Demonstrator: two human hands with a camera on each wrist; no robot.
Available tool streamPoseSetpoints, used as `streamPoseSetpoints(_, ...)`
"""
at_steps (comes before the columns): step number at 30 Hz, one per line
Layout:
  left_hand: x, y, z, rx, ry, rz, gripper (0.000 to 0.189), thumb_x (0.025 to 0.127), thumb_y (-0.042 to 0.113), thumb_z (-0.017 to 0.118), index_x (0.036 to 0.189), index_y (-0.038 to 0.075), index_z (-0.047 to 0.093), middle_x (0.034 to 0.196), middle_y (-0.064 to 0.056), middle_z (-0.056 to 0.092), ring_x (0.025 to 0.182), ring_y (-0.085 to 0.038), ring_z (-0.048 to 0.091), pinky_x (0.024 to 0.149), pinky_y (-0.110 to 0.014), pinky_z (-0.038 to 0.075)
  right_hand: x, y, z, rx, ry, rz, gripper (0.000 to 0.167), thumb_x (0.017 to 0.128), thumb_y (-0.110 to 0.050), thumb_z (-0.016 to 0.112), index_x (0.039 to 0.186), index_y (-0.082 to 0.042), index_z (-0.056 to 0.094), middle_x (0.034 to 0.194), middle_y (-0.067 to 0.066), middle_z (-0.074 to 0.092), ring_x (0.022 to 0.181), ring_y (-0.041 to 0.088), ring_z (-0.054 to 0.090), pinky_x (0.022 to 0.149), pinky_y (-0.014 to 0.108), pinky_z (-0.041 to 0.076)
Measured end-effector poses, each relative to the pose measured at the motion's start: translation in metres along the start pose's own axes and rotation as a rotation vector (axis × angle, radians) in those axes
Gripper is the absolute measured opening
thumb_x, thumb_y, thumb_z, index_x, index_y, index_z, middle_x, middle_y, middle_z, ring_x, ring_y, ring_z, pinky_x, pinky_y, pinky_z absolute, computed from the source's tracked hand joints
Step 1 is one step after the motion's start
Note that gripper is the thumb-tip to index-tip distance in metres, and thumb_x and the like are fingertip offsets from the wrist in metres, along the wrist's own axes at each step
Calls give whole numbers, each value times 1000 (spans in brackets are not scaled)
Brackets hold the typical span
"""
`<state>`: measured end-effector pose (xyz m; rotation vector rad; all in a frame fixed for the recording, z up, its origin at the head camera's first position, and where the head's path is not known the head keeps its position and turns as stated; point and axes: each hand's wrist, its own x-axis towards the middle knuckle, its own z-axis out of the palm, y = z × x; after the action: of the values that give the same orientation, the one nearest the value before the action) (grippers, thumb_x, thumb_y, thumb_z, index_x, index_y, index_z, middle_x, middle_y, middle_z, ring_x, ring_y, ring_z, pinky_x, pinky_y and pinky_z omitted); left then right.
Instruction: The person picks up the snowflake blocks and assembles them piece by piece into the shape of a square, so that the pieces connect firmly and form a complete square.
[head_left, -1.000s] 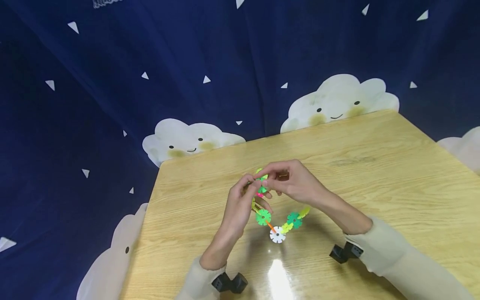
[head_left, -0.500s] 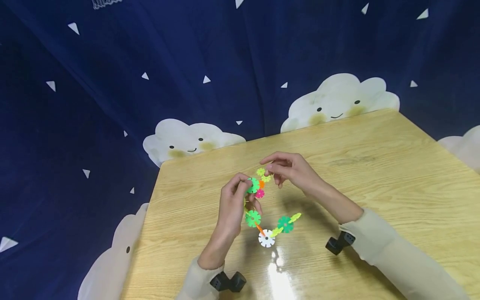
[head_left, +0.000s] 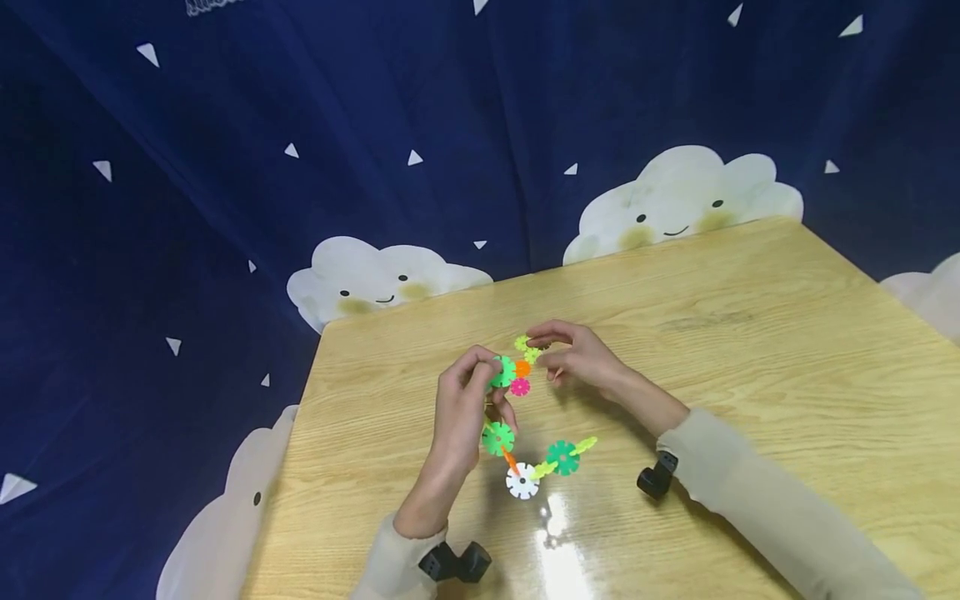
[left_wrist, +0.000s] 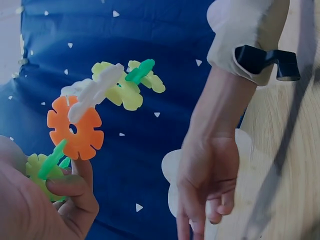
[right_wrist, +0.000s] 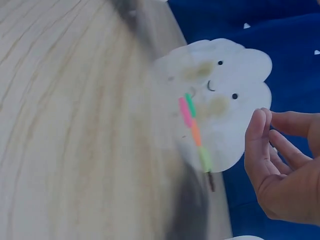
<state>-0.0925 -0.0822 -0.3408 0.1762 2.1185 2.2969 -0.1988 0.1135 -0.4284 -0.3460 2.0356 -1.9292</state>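
My left hand (head_left: pixel 461 408) pinches a green notched disc (head_left: pixel 504 372) at one end of a chain of interlocking snowflake discs. From there the chain hangs in a curve, with a white disc (head_left: pixel 522 481) at its lowest part and a yellow disc (head_left: pixel 585 446) at the free end. An orange disc (left_wrist: pixel 82 142) of the chain shows close to the left fingers in the left wrist view. My right hand (head_left: pixel 581 358) reaches over the loose discs, thumb and fingers apart, with nothing visible between them. Below its fingertips lie yellow discs (head_left: pixel 532 356).
Loose on the wooden table (head_left: pixel 390 400) also lie an orange disc (head_left: pixel 522 368) and a pink disc (head_left: pixel 520 387), between the hands. A dark disc (right_wrist: pixel 211 182) lies at the end of this row in the right wrist view. A blue curtain (head_left: pixel 420 100) hangs behind the table.
My right hand has come away from the green disc and moved down to the loose yellow discs. My left hand and the chain have shifted slightly left.
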Motion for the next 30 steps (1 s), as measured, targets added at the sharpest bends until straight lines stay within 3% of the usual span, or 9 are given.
streamPoseSetpoints(6,1,0,-2,0,-7,15,17,100,9,47,89,1,57,64,-4,44,38,-16,55,38,-26,46,10,15,4,19,-29,39,51,94,5,65,143,2,54,147,26,52,70,24,65,57,28,59)
streamPoseSetpoints(16,-1,1,-4,25,-22,27,17,100,9,46,90,0,57,65,-3,46,39,-15,55,40,-25,46,14,32,19,-8,-109,141,51,90,9,68,139,-5,61,144,22,55,60,16,61,47,24,52)
streamPoseSetpoints(19,-2,1,-3,24,-26,25,17,100,9,46,90,1,57,65,-3,46,40,-15,56,41,-25,47,14,35,21,-37,-122,160,51,89,9,69,137,-5,63,128,25,63,57,16,61,44,24,52)
streamPoseSetpoints(23,-2,2,-2,14,-29,27,16,100,9,47,90,1,57,64,-2,45,40,-14,56,41,-25,47,15,35,24,-107,-162,140,48,89,10,69,134,-5,66,95,24,69,49,16,58,41,26,52)
streamPoseSetpoints(25,-1,2,-2,8,-31,28,17,100,9,47,90,1,57,64,-2,46,40,-14,56,42,-25,47,16,34,26,-171,-173,118,46,89,10,68,132,-6,68,78,21,67,46,16,57,40,29,53)
streamPoseSetpoints(30,-1,1,0,-4,-48,25,16,100,8,47,89,1,57,64,-2,46,40,-14,56,41,-25,48,18,32,30,-370,-158,20,46,91,12,66,130,-12,72,57,14,60,39,15,53,38,35,54)
